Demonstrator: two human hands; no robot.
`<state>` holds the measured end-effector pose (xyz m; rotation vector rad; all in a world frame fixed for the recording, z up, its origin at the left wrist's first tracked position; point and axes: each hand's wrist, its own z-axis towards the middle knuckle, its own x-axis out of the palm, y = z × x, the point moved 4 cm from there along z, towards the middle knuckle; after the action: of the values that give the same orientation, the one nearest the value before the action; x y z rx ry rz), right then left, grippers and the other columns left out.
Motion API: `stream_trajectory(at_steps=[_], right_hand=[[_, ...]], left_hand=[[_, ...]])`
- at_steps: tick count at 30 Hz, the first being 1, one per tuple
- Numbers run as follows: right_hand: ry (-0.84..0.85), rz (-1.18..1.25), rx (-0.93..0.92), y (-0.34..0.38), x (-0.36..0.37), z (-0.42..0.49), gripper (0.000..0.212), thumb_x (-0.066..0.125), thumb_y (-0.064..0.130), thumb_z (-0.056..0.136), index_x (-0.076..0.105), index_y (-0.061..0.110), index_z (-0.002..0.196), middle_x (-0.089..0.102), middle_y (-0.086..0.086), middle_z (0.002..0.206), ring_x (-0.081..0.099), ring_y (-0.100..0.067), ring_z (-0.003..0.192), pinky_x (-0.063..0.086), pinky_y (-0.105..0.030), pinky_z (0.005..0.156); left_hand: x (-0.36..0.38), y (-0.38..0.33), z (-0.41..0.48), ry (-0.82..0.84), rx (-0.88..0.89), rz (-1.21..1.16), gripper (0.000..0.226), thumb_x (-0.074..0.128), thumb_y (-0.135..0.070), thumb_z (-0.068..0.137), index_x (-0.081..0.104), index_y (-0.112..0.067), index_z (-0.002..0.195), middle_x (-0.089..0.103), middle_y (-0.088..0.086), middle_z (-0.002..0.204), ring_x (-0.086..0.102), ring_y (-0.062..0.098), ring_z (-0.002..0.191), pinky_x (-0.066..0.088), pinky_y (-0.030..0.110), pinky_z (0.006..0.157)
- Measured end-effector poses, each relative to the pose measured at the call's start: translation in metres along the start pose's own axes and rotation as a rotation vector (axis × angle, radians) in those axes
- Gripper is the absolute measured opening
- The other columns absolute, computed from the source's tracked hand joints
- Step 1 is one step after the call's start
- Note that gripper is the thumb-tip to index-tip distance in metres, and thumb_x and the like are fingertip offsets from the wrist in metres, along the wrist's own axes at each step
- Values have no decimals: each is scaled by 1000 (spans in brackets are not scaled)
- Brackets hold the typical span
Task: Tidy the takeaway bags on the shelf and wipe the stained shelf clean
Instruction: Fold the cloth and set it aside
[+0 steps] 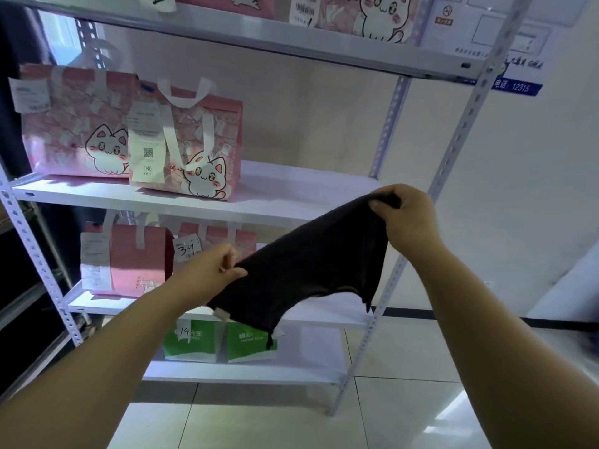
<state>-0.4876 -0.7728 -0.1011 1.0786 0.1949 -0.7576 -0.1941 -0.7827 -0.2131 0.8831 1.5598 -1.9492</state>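
A dark cloth (311, 270) hangs stretched between both hands in front of the white metal shelf unit. My left hand (210, 270) pinches its lower left corner. My right hand (405, 212) grips its upper right corner, higher up. Behind them, the middle shelf board (291, 192) carries two pink cat-print takeaway bags (194, 147) (71, 124) at its left; its right half is bare. I cannot make out any stain on the board.
The shelf below holds two pink bags (129, 257) with receipts. Two green bags (191, 341) stand on the lowest shelf. More pink bags (363, 14) sit on the top shelf. A perforated upright (453, 140) rises at the right. Tiled floor (291, 416) lies below.
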Motion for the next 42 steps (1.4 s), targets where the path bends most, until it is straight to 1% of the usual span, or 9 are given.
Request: stream_trajectory(at_steps=[4,9,13,18,24,28,33,39,42], right_hand=[[38,-54,8,-18,-10,1,7,61,15,87,64,20,90,65,0,87,61,-20,84,46,-30,74],[13,-28,93,-41,-14,1,9,59,22,90,67,19,95,66,0,86,64,-25,84,54,-39,78],[53,7,136,-49,-13,0,4,61,19,89,63,20,86,64,2,78,66,-26,77,54,-27,60],[60,83,133,-50,-24,2,12,67,3,81,69,14,86,68,-8,82,66,-27,79,56,-42,79],[118,140,125,-43,-31,6,26,71,-4,75,70,18,89,69,-5,88,67,-23,85,53,-33,84],[139,265,173,-40,-34,5,26,72,-9,71,71,13,85,69,-9,86,68,-23,81,55,-25,75],[163,533,228,-38,-36,-1,5,68,7,81,71,10,84,72,-7,82,70,-19,75,55,-22,62],[233,676,329,-52,-39,-9,27,55,30,91,65,10,106,68,-9,95,67,-25,86,55,-33,66],[203,734,402,-60,-36,-15,32,58,33,89,65,7,106,68,-10,96,67,-25,87,55,-34,66]], left_hand=[[-18,-5,15,-88,64,73,5,53,-26,92,51,-25,96,55,-13,90,54,14,85,38,26,66],[-46,-15,26,-101,124,281,23,40,-41,95,57,-25,95,59,-2,81,54,16,75,38,30,61],[-62,-28,25,-46,120,192,7,58,-34,88,59,-36,83,62,-11,81,55,5,79,38,21,60],[-90,-42,21,-116,73,65,29,81,-16,66,69,-43,67,68,-19,73,61,-2,68,40,15,55],[-106,-57,18,-176,66,120,30,89,-20,53,69,-39,64,66,-14,70,58,0,66,37,19,52],[-106,-59,16,-192,47,143,30,91,-19,49,72,-32,69,64,-14,72,57,-2,68,37,18,52],[-114,-51,11,-225,34,76,24,91,-26,47,71,-31,60,68,-8,67,61,10,66,41,23,52],[-112,-53,7,-223,60,-82,7,77,-39,69,70,-39,69,69,-12,68,63,9,69,46,25,59],[-109,-53,4,-241,38,-155,4,75,-40,70,71,-41,72,70,-12,68,63,12,62,48,25,56]])
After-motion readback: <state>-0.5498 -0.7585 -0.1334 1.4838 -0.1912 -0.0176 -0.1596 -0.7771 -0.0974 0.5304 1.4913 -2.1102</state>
